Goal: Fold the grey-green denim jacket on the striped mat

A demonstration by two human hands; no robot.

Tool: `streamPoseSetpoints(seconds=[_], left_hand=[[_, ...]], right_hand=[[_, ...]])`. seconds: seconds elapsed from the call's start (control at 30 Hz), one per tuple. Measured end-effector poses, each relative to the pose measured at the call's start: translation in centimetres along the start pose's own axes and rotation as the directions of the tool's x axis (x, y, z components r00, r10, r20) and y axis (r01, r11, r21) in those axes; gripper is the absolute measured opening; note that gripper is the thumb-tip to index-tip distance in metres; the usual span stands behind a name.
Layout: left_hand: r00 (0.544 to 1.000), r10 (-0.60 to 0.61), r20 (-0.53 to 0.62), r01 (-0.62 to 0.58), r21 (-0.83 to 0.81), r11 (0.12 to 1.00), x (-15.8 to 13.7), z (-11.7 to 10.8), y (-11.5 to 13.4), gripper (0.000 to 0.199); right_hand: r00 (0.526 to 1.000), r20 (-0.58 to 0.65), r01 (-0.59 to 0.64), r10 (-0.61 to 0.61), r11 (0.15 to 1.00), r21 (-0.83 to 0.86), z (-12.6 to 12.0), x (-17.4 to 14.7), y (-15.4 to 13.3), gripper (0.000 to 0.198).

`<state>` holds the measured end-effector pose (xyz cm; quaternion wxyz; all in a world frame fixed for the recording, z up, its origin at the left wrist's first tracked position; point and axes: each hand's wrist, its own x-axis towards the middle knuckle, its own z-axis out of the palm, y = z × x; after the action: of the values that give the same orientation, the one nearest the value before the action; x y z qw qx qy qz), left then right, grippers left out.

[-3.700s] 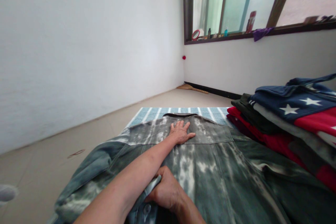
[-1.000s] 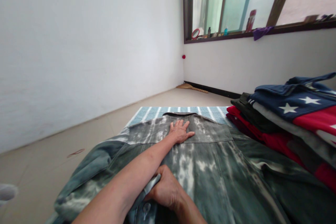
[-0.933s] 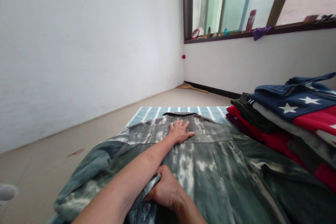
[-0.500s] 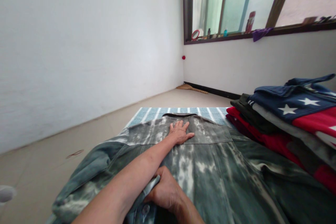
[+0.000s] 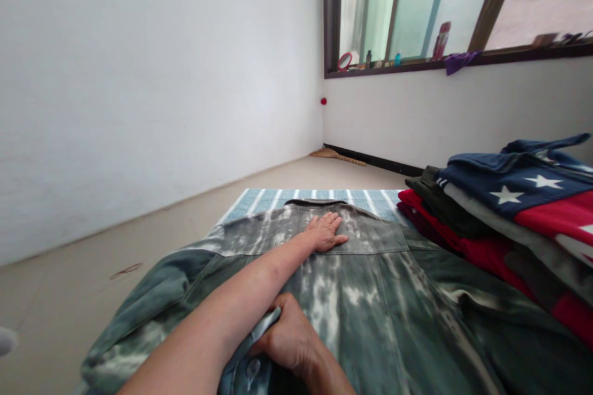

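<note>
Two bare hands are on a jacket point(image 5: 347, 308) spread back up over a striped cloth point(image 5: 257, 199), its collar point(image 5: 317, 202) at the far end and its sleeves fanned out to either side. The left hand point(image 5: 325, 231) lies palm down on the upper back, fingers apart, its grip loose and holding nothing. Nearer, below the left forearm, the right hand point(image 5: 287, 333) has a closed grip on a turned-up edge of the jacket, next to a round, metallic-looking button point(image 5: 253, 367); whether that edge is hem or cuff, I cannot tell.

The jacket looks like sturdy denim: probably fairly heavy for clothing, bendable yet a little stiff, not slippery and not fragile. Its doubled, stitched edges and the collar seem the firmest places to take hold; the broad back would likely sag if lifted from the middle.

Cloudy white streaks mottle the green-grey fabric, straight seams divide the back into panels, and the sleeves bulge in rounded folds. To the right, a slanting pile point(image 5: 503, 163) of folded clothes layers navy with white stars, red, grey and dark green.
</note>
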<state>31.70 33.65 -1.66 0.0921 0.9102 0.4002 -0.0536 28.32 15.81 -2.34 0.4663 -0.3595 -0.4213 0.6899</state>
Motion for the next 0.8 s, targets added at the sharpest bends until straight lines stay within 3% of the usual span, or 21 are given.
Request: streamPoseSetpoints(seconds=[0.13,0.33,0.53,0.8], left_hand=[[1.0,-0.023,0.0,0.023,0.002,1.0,0.8,-1.1,0.7,0.061],[0.999,-0.039,-0.023,0.038,-0.022,0.999,2.3,-0.2,2.0,0.07],[1.0,-0.019,0.002,0.019,-0.041,0.999,2.4,0.4,1.4,0.068],[0.993,-0.049,-0.105,0.042,-0.071,0.997,1.1,1.3,1.8,0.065]], right_hand=[[0.996,0.074,0.045,-0.048,0.998,0.042,0.0,0.0,0.0,0.024],[0.958,0.105,0.256,-0.266,0.962,0.093,-0.1,-0.1,-0.5,0.057],[0.947,0.131,0.293,-0.293,0.956,0.023,-0.1,-0.6,-1.2,0.041],[0.938,0.161,0.322,-0.308,0.944,-0.069,-0.2,-0.7,-1.2,0.028]])
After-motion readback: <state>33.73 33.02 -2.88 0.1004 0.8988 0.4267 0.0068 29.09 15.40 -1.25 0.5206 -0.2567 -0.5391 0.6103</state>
